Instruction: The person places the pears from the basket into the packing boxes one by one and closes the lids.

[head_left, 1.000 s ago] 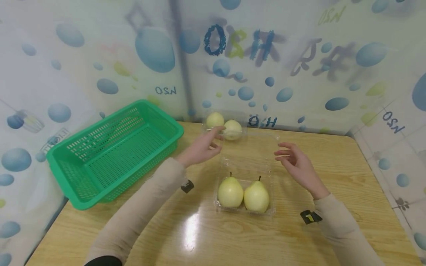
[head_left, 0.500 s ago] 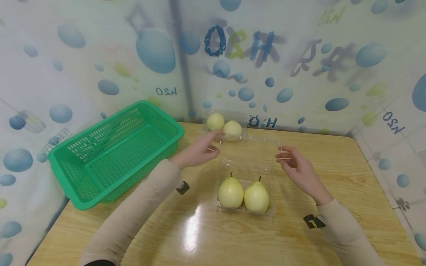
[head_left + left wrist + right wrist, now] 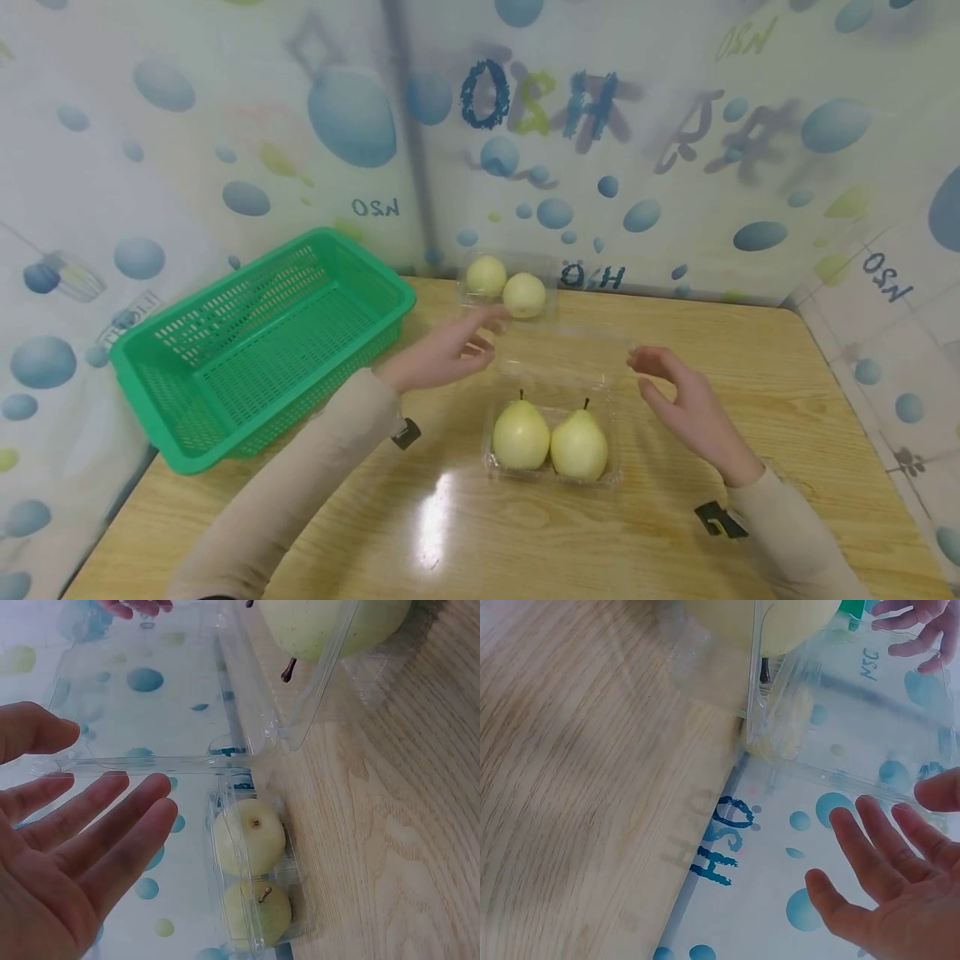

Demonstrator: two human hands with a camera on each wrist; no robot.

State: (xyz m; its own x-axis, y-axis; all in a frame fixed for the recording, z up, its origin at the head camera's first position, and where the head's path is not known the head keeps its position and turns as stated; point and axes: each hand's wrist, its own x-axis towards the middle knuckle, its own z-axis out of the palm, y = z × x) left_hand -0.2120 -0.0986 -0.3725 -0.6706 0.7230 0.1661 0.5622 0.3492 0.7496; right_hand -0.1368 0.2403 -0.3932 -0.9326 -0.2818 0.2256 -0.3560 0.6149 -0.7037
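A clear plastic clamshell box [image 3: 551,477] on the table holds two pale yellow-green pears [image 3: 521,435] with stems. Its clear lid [image 3: 142,763] stands raised behind them, faint in the head view. My left hand [image 3: 442,348] is at the lid's left side. In the left wrist view its fingers lie nearly straight along the lid's edge, the thumb on the other side of that edge. My right hand [image 3: 690,408] is at the lid's right side. In the right wrist view, fingertips [image 3: 866,806] reach the lid's edge, fingers spread and slightly bent. Firm contact is hard to judge.
A second clear box [image 3: 300,907] with two pears [image 3: 524,295] sits at the back by the wall sheet. On the left, a green plastic basket [image 3: 262,333] stands on the wooden table [image 3: 540,542]. A bubble-patterned sheet [image 3: 675,167] hangs behind.
The raised lid's upper edge has come down and nearer to me. Both hands have lowered along with it, the right drifting slightly rightward. The pears have stayed put.
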